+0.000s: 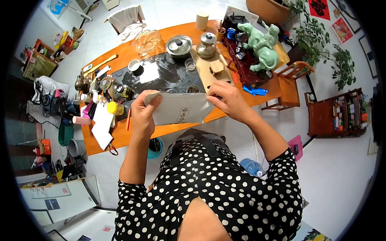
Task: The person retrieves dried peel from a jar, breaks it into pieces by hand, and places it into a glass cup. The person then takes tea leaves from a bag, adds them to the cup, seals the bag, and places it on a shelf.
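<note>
A flat white pouch [169, 111] with a framed label of dark vertical characters is held up in front of my body, over the table's near edge. My left hand [143, 114] grips its left end, thumb on the near face and fingers behind. At the upper right corner, my right hand [230, 100] pinches the pouch's edge between thumb and fingers. Whether its top is sealed cannot be made out. Beyond the pouch lies a black tea tray [169, 76] bearing a white cup [134, 65], a lidded pot [179, 45] and a small glass cup [190, 64].
The wooden table [94, 146] curves around me. A glass kettle [206, 46] stands near a green figurine [259, 46] at right. Jars, including a yellow-lidded one [115, 108], and white papers [103, 126] crowd the left. A water bottle [252, 167] lies on the floor.
</note>
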A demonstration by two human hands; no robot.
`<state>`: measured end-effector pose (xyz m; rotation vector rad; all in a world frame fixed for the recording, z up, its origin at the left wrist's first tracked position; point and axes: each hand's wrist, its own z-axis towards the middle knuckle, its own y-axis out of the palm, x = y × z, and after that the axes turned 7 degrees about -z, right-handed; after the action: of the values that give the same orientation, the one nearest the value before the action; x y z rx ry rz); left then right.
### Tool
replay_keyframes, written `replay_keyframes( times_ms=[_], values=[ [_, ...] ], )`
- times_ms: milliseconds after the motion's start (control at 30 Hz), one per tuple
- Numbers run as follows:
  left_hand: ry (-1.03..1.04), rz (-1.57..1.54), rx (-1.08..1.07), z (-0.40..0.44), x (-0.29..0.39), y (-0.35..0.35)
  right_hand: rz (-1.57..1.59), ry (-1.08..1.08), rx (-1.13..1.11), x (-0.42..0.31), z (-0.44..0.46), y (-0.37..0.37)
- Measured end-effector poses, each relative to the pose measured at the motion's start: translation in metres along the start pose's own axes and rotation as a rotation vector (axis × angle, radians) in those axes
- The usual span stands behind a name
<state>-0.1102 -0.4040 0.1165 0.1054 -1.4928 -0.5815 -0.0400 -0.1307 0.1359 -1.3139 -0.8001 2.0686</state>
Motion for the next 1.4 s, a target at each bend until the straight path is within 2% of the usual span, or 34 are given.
replay_keyframes(
  times_ms=[100, 233, 300, 400, 600, 767, 800, 1000, 1033, 1133, 1233, 1400],
  values=[
    [0.005, -0.001, -0.064, 0.004, -0.011, 0.031, 0.02, 0.068, 0.057, 0.015, -0.027, -0.016],
    [-0.081, -0.06, -0.119, 0.011, -0.029, 0.092, -0.183, 0.094, 0.235, 0.029, -0.067, -0.056],
    [-0.141, -0.099, -0.155, 0.018, -0.044, 0.119, -0.135, 0.122, 0.249, 0.039, -0.088, -0.085],
    [-0.155, -0.13, -0.078, 0.027, -0.064, 0.168, -0.002, 0.218, 0.232, 0.052, -0.124, -0.137],
    [-0.217, -0.232, -0.22, 0.034, -0.098, 0.255, 0.163, 0.371, 0.344, 0.072, -0.187, -0.203],
    [-0.276, -0.241, -0.307, 0.04, -0.118, 0.323, 0.151, 0.532, 0.462, 0.084, -0.238, -0.233],
    [-0.28, -0.218, -0.355, 0.042, -0.12, 0.334, 0.147, 0.573, 0.492, 0.085, -0.247, -0.236],
    [-0.188, -0.138, -0.72, 0.046, -0.135, 0.402, -0.44, 0.463, 0.636, 0.062, -0.279, -0.256],
    [-0.188, -0.148, -0.724, 0.041, -0.133, 0.416, -0.419, 0.514, 0.686, 0.055, -0.283, -0.259],
    [-0.059, -0.193, -0.999, 0.045, -0.147, 0.44, -0.279, 0.669, 0.655, 0.035, -0.297, -0.269],
    [-0.136, -0.24, -1.121, 0.042, -0.158, 0.461, -0.028, 0.815, 0.638, 0.024, -0.314, -0.278],
    [-0.175, -0.277, -1.212, 0.029, -0.178, 0.503, -0.183, 0.903, 0.806, 0.016, -0.333, -0.278]
  ],
)
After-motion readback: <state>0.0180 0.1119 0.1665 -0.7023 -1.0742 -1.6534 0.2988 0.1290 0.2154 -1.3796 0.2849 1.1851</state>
